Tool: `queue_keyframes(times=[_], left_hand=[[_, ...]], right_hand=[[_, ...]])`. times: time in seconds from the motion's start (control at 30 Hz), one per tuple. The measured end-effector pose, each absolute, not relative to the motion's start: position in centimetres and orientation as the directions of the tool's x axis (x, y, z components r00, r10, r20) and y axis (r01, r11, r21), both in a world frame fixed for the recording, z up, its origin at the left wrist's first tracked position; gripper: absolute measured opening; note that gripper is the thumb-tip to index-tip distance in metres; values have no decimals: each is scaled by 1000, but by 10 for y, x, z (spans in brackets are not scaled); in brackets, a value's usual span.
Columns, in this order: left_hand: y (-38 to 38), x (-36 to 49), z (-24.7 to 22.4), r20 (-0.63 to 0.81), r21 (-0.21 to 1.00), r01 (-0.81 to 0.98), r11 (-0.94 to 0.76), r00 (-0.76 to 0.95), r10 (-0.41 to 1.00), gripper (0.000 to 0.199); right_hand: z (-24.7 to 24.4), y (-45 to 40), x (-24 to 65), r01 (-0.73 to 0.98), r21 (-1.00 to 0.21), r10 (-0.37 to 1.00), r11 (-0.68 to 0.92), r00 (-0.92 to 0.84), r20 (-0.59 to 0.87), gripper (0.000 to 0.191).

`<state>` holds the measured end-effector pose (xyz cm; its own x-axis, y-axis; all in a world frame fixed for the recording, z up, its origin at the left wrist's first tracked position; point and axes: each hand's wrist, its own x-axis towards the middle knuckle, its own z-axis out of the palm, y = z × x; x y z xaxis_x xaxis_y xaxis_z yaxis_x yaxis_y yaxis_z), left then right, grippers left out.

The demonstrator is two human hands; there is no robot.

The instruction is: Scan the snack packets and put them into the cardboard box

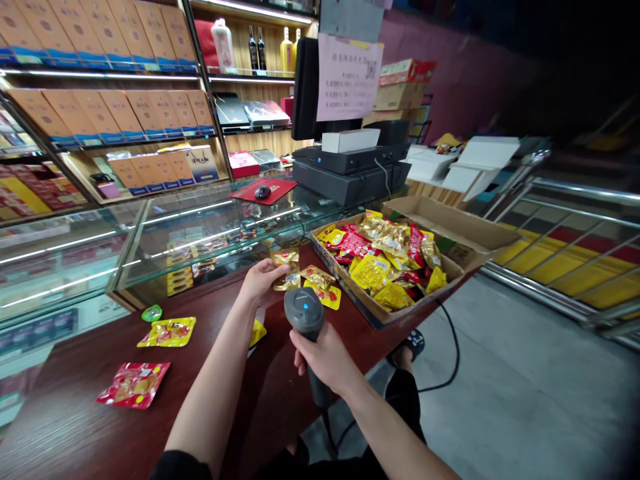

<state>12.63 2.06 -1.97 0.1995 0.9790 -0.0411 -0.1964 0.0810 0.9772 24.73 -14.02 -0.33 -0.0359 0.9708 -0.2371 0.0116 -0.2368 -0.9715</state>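
My right hand [325,353] is wrapped round the handle of a dark grey barcode scanner [304,310], which has a small blue light on top. The scanner's head points toward a gold snack packet [287,269] pinched by the fingertips of my left hand [263,279]. Just right of that packet, a yellow snack packet [327,297] and another gold one [317,277] lie overlapping on the dark red table. Part of a yellow packet [257,332] shows beside my left forearm. Further left lie a yellow packet [167,332] and a red packet [135,385].
An open cardboard box [345,280] full of gold, red and yellow packets stands at the table's right. Behind are a glass counter [210,230] and a cash register with monitor [305,87]. A black cable [453,333] hangs at right, near a metal railing [565,190].
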Motion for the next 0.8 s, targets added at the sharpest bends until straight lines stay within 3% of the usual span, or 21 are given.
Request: queue_keyframes(times=[0.27,0.37,0.5,0.67,0.8], left_hand=[[18,126,-17,-56,965,-239,106,207,977,41],[18,127,-15,-53,964,-244,108,221,974,42],[15,129,-16,-41,991,-114,64,191,981,41],[7,145,-10,-6,1000,16,3,226,974,37],[19,178,18,72,987,126,-105,238,969,41]], right_hand=[[-3,-143,246,-20,-970,970,-241,-40,-240,21],[-1,-133,251,-90,-987,989,-133,46,-137,16],[12,-104,266,-57,-998,980,-31,195,-42,14],[37,-69,288,-180,-983,993,-41,105,-61,24],[69,-52,317,-151,-982,983,-111,127,-130,15]])
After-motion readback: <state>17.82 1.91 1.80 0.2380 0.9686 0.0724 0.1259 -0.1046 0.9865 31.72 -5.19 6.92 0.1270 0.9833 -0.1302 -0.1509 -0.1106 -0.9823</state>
